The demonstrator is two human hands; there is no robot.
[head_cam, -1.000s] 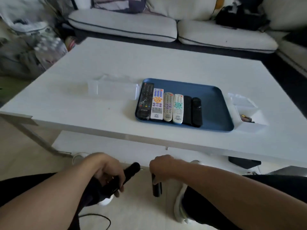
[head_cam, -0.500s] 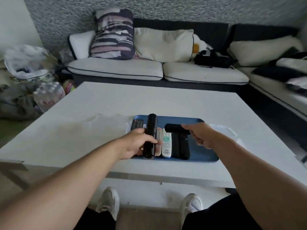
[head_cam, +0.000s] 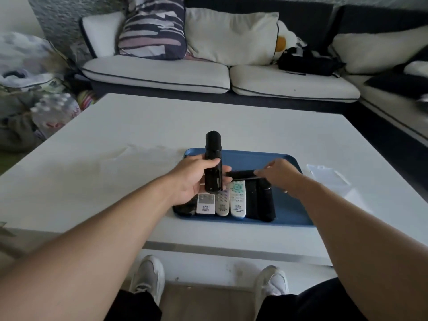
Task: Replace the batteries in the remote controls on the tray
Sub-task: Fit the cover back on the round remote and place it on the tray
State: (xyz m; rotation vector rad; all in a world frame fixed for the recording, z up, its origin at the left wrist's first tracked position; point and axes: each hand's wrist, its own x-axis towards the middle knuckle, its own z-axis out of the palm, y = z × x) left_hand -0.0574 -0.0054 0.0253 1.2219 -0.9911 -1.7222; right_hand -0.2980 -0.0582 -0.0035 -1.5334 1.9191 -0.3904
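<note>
Light: soft, even daylight; the white table is washed out.
Shadows: faint.
Focus: edges smeared and blurred.
Distortion: wide-angle bowing at borders.

White coffee table. Behind it, sofa with white seat cushions, striped pillow, cream pillow, black bag. Pack of water bottles on floor at left beside bagged clutter. Clear plastic case on table right of tray. White sneakers below.
</note>
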